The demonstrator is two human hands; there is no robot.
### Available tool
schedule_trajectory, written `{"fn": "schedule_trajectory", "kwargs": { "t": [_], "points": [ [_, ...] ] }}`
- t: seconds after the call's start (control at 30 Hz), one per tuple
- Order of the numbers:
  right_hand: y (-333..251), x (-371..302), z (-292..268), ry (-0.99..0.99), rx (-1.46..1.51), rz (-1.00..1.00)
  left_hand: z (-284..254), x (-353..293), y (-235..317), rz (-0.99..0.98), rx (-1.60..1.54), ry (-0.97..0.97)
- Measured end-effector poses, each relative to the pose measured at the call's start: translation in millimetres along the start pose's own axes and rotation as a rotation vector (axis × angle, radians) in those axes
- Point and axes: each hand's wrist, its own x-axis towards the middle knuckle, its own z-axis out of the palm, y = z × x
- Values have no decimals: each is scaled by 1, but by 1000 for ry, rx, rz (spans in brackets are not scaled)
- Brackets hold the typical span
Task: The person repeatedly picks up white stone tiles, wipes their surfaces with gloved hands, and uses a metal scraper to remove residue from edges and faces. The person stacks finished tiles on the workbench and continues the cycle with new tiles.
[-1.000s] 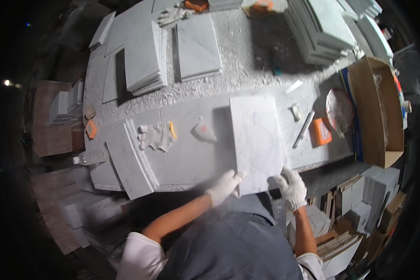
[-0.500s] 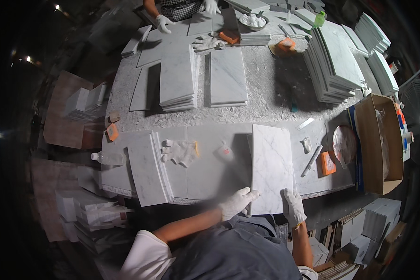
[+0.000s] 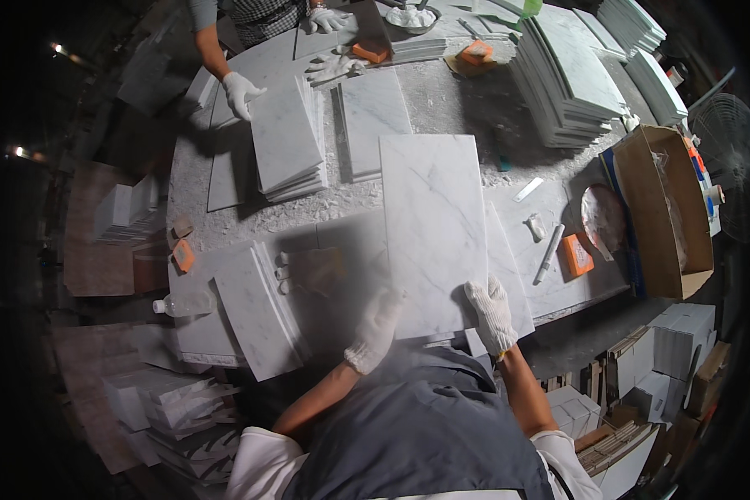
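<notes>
A white marble tile (image 3: 433, 225) with grey veins is lifted off the table, its far end tilted up. My right hand (image 3: 492, 318), in a white knit glove, grips its lower right edge, thumb on the face. At its lower left edge is my left hand (image 3: 377, 329), also gloved and smeared by motion, fingertips at the tile's edge. Part of another tile (image 3: 508, 283) shows beneath, on the right. A few leaning tiles (image 3: 258, 308) lie left of my left hand, next to a spare white glove (image 3: 284, 273) half hidden in shadow.
Across the table a co-worker's gloved hand (image 3: 240, 93) reaches a tile stack (image 3: 287, 137). A tall tile stack (image 3: 567, 75) stands at the far right. Nearer are an orange block (image 3: 577, 255), a white marker-like stick (image 3: 550, 252), a cardboard box (image 3: 662, 217) and a clear bottle (image 3: 183, 304).
My hands have raised the tile from the table and shifted it left. My view has turned slightly. The co-worker's hand has moved onto the far tile stack.
</notes>
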Motion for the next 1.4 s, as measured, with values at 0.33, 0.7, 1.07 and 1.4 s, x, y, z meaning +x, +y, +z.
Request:
{"fn": "schedule_trajectory", "kwargs": {
  "t": [0.33,0.7,1.07,1.4],
  "points": [
    [-21,43,74,-46,114,-64,-39,59,-106,658,853,334],
    [-43,75,121,-63,-75,-14,-72,96,-85,495,613,176],
    [-1,133,154,-60,-89,-239,-93,151,-141,463,608,218],
    [68,214,151,-167,-972,-789,-115,165,-74,368,985,412]
  ]
}}
